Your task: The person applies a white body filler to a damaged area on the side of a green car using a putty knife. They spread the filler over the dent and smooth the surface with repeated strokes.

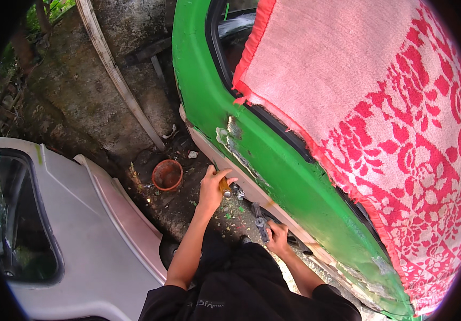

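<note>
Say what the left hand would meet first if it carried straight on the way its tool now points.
Likely the green car body. The left hand grips an orange-handled tool aimed at the scraped lower panel just ahead. Depth is unclear, so the tip may already touch it.

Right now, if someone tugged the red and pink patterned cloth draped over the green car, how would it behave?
The cloth would likely be floppy: it drapes over the green car and follows its curve. Its woven look and frayed edge suggest it is light and could snag. Nothing visible pins it, so it would probably slide off.
</note>
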Motion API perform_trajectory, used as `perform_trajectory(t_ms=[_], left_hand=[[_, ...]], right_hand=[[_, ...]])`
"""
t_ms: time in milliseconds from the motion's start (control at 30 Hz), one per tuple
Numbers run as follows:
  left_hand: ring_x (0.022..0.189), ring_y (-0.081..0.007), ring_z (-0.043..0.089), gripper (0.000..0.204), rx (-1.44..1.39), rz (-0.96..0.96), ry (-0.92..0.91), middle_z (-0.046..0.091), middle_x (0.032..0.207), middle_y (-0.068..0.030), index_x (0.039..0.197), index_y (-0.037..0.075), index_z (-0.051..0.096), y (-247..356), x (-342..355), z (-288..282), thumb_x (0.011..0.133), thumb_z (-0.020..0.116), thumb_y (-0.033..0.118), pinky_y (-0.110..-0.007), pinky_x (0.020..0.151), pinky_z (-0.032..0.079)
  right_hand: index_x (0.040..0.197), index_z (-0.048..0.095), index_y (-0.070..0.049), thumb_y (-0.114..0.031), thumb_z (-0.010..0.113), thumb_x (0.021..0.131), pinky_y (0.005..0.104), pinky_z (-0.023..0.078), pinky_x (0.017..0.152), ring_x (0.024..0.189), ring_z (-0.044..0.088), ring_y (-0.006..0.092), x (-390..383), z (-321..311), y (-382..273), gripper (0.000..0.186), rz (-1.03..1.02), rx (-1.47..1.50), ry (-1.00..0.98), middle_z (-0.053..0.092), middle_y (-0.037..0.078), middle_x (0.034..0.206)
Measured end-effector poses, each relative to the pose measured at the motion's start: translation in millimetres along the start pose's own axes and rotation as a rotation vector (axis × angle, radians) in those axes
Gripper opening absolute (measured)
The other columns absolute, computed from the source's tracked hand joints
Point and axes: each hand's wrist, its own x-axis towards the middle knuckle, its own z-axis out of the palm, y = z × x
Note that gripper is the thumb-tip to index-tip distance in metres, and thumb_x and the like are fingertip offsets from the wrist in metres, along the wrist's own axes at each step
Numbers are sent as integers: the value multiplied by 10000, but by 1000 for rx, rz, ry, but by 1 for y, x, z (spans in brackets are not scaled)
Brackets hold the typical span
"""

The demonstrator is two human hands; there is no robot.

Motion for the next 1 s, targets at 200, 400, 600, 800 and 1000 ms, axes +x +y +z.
perform_trajectory(t_ms=[200,400,600,800,1000], left_hand=[[557,-274,574,375,-124,-313,-96,614,713,-137,1166,119,677,-5,-12,2,808,763,190,-408,571,463],[580,-162,637,425,-488,-652,-297,675,869,-91,1299,92,541,10,-21,-9,891,610,-5,-321,548,524],[1019,-187,611,547,-896,-316,-455,602,1126,-110,1286,64,538,-1,-37,-1,813,406,-178,-330,864,491],[933,-190,596,376,-1292,-510,-460,596,1106,-93,1293,70,556,-5,-45,-1,930,467,24,-340,811,493],[854,-172,542,153,-1539,-580,-272,547,998,-82,1134,67,533,12,-39,8,992,503,114,-358,764,486]], right_hand=[[793,593,-11,-252,586,926,369,366,453,428,462,303,-2,0,0,276,25,23,-3,429,137,520],[802,591,-6,-235,573,925,370,364,460,435,459,313,-5,-6,1,260,74,8,7,422,145,530],[672,424,-32,-117,561,860,357,306,466,465,328,268,1,-6,-5,248,129,37,47,330,123,571],[681,419,-24,-111,542,839,359,305,480,483,309,269,5,-4,-17,218,157,57,56,322,128,578],[734,479,-17,-131,544,839,366,323,480,476,349,300,7,-4,-23,168,175,4,18,361,143,581]])
